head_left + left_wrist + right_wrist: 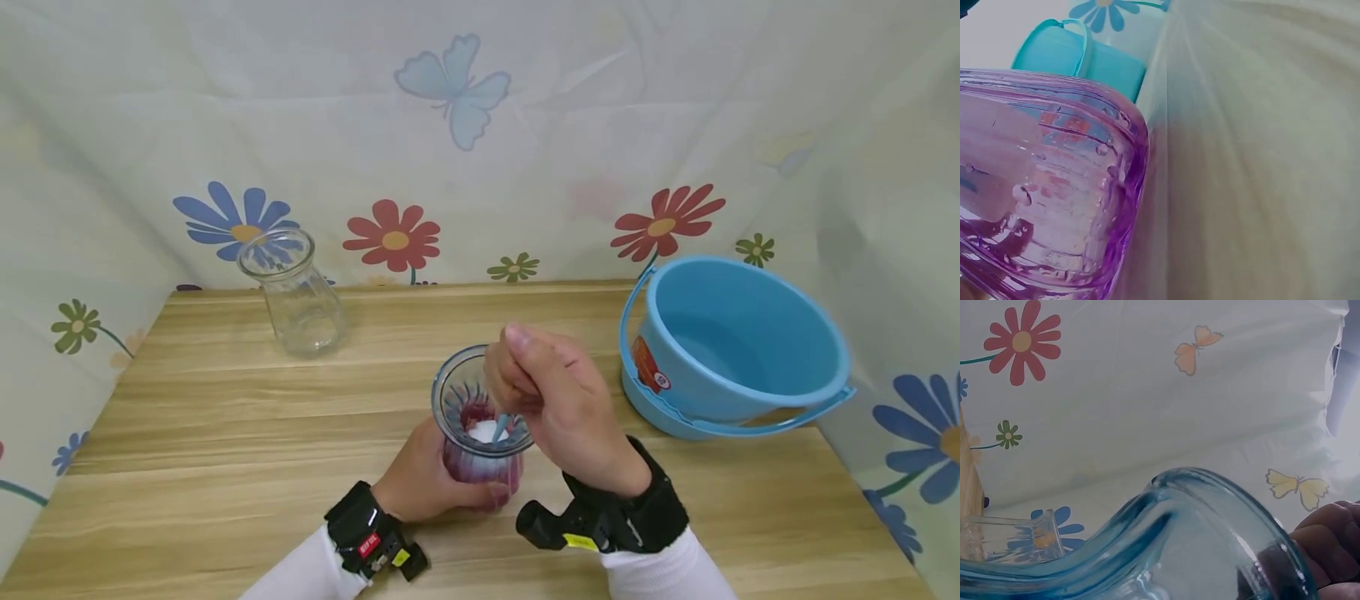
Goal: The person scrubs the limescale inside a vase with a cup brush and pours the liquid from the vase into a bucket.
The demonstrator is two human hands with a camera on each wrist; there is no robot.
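Observation:
A ribbed glass vase (467,467), blue at the rim and purple lower down, tilts toward me in the head view. My left hand (420,479) grips its lower body, the thumb across the near side. Above the mouth, my right hand (566,400) is curled round the light-blue handle of a bottle brush (501,427), its white head inside the vase. Most of the handle is hidden by the fingers. Droplets cling to the purple glass (1085,181) in the left wrist view. The right wrist view shows the blue rim (1222,500) close up, with my right fingers (1329,544) beside it.
Back left on the wooden table (225,433) stands a clear glass vase (303,312). To the right is a light-blue bucket (686,375) with its handle lowered toward the near side. A flower-print cloth (555,158) hangs behind and along the sides.

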